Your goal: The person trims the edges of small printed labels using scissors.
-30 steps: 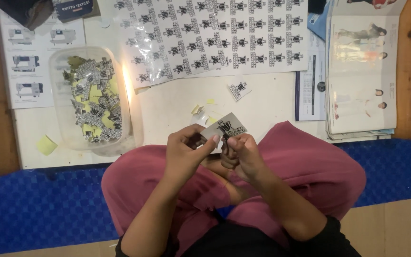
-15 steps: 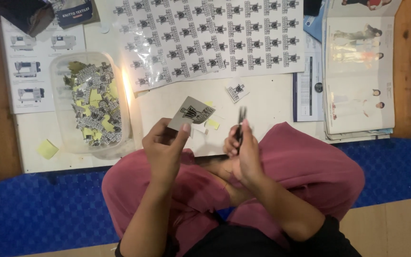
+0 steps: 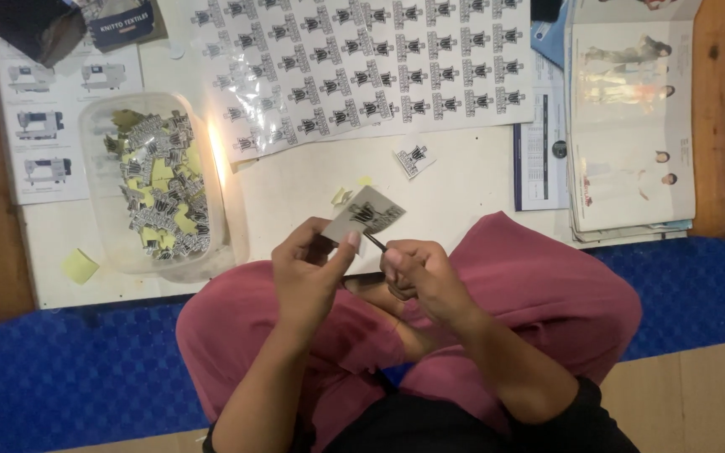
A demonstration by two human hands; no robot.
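Note:
My left hand pinches a small grey printed label piece by its lower left corner, holding it above my lap. My right hand is closed around small scissors, whose dark tip meets the label's lower edge. Both hands hover over my crossed legs in pink trousers, just in front of the low table's edge. A large sheet of matching printed labels lies spread on the table beyond. One cut label lies loose on the white tabletop.
A clear plastic tub at left holds several cut labels and yellow scraps. Sewing machine leaflets lie at far left, an open catalogue at right. A yellow scrap sits near the table's front edge. Blue mat surrounds the wooden table.
One second ago both hands held the label together. The right hand then pulled away with the scissors, and now the scissors' tip is back at the label's lower edge.

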